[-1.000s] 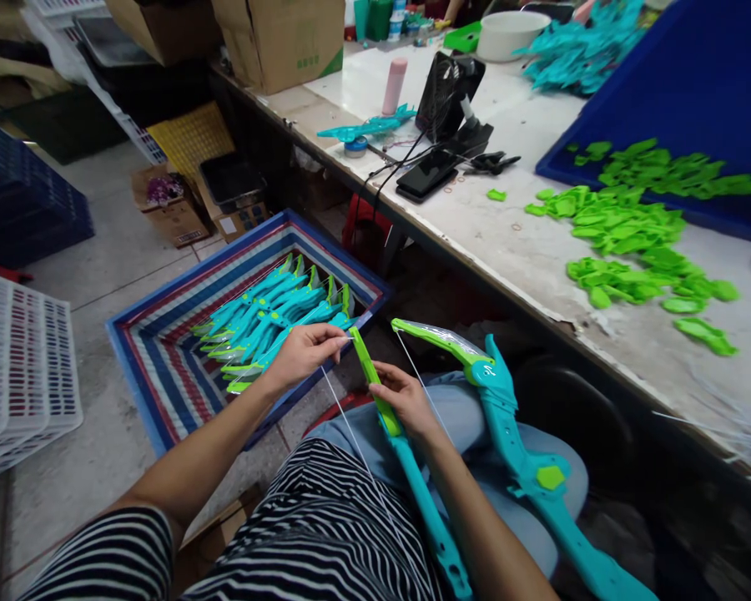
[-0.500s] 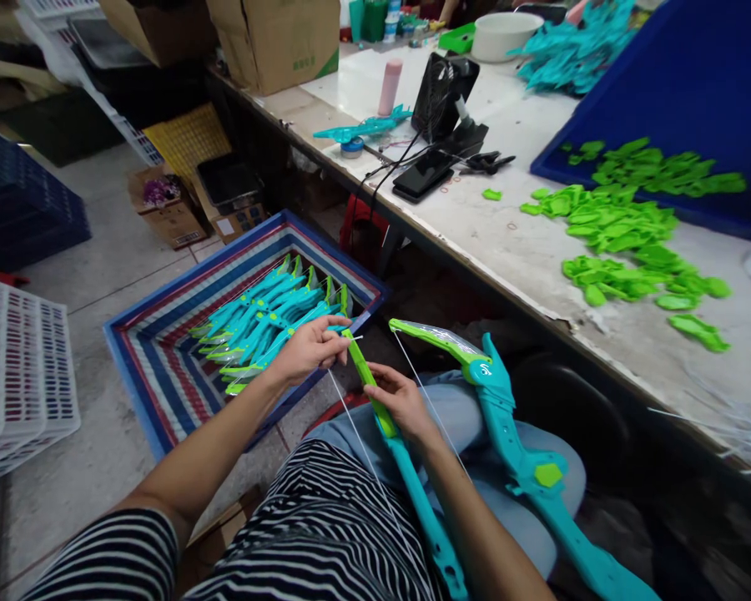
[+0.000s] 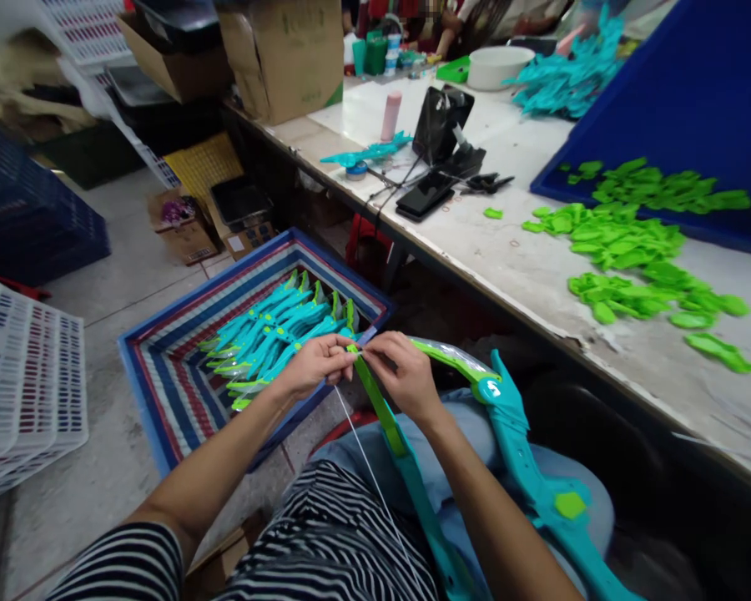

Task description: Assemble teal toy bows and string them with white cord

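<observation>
A toy bow with a teal body (image 3: pixel 429 509) and a green limb (image 3: pixel 375 401) slants up from my lap. My left hand (image 3: pixel 318 367) is closed at the limb's tip, its thumb and finger pinching there. A white string (image 3: pixel 369 455) runs down from this hand across the striped shirt. From the other side, my right hand (image 3: pixel 406 377) pinches at the same tip, apparently on the short string end; the fingers partly hide it. A second teal and green toy bow (image 3: pixel 531 459) lies across my right leg, its far tip behind my right hand.
On the floor, a striped-lined blue crate (image 3: pixel 147 367) holds several finished-looking bows (image 3: pixel 275 325). The table (image 3: pixel 476 259) at right carries green pieces (image 3: pixel 626 238), a phone (image 3: pixel 424 200), a small fan (image 3: pixel 441 121) and a tilted blue bin (image 3: pixel 676 108). White baskets (image 3: pixel 28 392) stand at left.
My right hand has let go of the green limb lower down and moved up to its tip, meeting my left hand. The view has shifted slightly.
</observation>
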`<state>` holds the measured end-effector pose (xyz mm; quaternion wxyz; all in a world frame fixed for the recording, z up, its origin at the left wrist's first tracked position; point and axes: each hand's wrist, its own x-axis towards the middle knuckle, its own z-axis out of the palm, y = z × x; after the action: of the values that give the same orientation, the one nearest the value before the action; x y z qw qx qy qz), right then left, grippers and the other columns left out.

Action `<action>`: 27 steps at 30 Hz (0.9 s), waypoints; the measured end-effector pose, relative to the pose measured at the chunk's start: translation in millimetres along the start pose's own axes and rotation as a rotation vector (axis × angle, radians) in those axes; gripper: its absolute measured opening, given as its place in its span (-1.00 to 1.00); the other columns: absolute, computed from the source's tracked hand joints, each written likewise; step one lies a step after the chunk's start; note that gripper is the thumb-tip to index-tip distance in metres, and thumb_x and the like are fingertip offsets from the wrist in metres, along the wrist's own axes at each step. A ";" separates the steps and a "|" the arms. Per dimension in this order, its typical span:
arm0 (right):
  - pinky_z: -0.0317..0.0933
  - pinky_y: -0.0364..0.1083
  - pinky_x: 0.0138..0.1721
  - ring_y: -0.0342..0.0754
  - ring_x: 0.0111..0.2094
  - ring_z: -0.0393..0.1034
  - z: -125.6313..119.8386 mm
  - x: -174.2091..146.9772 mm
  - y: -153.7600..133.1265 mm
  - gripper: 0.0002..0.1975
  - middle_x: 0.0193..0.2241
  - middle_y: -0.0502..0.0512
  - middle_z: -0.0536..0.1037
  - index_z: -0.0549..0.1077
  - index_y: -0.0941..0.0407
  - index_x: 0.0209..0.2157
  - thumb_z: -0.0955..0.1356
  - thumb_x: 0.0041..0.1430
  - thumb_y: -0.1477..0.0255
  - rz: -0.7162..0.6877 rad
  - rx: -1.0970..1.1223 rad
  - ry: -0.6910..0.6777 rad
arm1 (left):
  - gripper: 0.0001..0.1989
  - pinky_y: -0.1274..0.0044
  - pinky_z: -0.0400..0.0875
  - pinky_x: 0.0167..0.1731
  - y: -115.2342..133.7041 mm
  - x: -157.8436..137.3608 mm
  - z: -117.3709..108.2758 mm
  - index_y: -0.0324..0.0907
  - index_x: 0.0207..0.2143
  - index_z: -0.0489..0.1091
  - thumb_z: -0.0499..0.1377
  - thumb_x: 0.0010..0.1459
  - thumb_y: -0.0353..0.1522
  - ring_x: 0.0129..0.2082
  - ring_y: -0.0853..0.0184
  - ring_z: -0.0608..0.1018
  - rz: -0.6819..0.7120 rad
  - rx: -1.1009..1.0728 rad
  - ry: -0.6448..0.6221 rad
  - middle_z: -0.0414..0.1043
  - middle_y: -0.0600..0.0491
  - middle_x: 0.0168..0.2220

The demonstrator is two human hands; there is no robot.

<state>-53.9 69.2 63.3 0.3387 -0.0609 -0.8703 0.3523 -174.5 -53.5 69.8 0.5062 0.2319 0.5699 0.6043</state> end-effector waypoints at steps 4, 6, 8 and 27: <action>0.26 -0.06 -0.31 -0.03 -0.34 0.33 3.4 3.5 -2.8 -0.83 -0.43 0.10 0.44 0.37 0.10 -0.41 0.22 0.26 0.46 -0.123 -0.123 -0.029 | -0.45 0.63 0.14 -0.72 -4.3 7.6 4.9 -0.25 -0.28 0.30 0.32 -0.19 -0.04 -0.75 0.50 0.28 -0.013 0.066 0.008 0.34 0.18 -0.65; 0.26 -0.08 -0.32 -0.04 -0.34 0.34 0.8 5.2 7.0 -0.83 -0.41 0.10 0.44 0.35 0.10 -0.40 0.20 0.26 0.45 -0.146 -0.148 0.002 | -0.56 0.61 0.24 -0.64 -8.0 14.1 9.1 -0.22 -0.34 0.32 0.32 -0.17 -0.11 -0.65 0.46 0.35 0.065 0.169 0.077 0.32 0.18 -0.60; 0.25 -0.08 -0.35 -0.04 -0.37 0.35 -13.3 11.5 28.1 -0.81 -0.42 0.11 0.43 0.35 0.10 -0.40 0.19 0.26 0.41 -0.123 -0.199 0.092 | -0.73 0.59 0.32 -0.49 -11.9 18.5 15.4 -0.21 -0.39 0.35 0.29 -0.10 -0.25 -0.51 0.43 0.41 0.224 0.290 0.199 0.36 0.13 -0.50; 0.32 -0.06 -0.32 -0.02 -0.35 0.43 20.6 -5.1 6.8 -0.82 -0.34 0.14 0.48 0.41 0.10 -0.26 0.23 0.28 0.32 -0.171 -0.229 0.339 | -0.97 0.49 0.33 -0.34 47.5 27.5 27.1 -0.19 -0.56 0.34 0.14 -0.11 -0.43 -0.46 0.34 0.43 0.319 0.620 0.275 0.35 0.09 -0.54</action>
<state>-64.0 60.7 45.3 0.4996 -0.0834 -0.8373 0.2058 -178.2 -9.4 112.1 0.2302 0.3769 0.7451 0.4998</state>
